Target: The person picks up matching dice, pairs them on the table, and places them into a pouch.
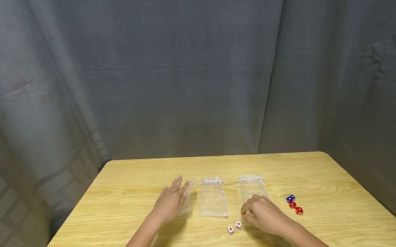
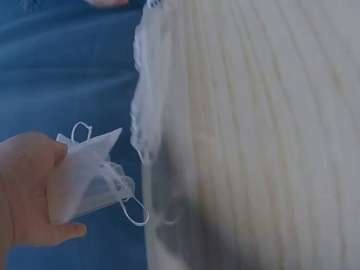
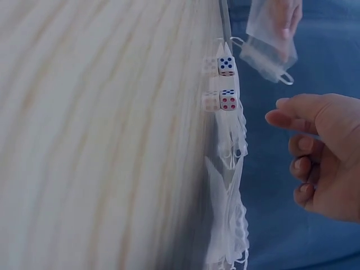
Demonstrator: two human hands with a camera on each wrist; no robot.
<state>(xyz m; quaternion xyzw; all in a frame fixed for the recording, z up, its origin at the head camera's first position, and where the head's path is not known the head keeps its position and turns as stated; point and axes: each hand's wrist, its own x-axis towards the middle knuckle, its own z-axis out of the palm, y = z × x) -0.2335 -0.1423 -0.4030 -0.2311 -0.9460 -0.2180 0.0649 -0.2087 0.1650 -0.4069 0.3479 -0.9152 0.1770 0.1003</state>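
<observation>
My left hand [image 1: 170, 202] holds a sheer white drawstring bag [image 2: 90, 183] between thumb and fingers, lifted above the table at the left; its cord loops dangle. To the right of it, a second sheer bag [image 1: 211, 199] lies flat. A third bag [image 1: 252, 188] lies farther right, its near end partly hidden by my right hand [image 1: 261, 214]. That hand hovers with loosely bent fingers, and nothing shows between them in the right wrist view. Just left of it sit two white dice [image 1: 238, 225] with red and blue pips.
Two red dice [image 1: 298, 210] and two blue dice [image 1: 288, 199] lie close together at the right of the wooden table [image 1: 136, 173]. A grey curtain [image 1: 181, 82] hangs behind the far edge and at both sides.
</observation>
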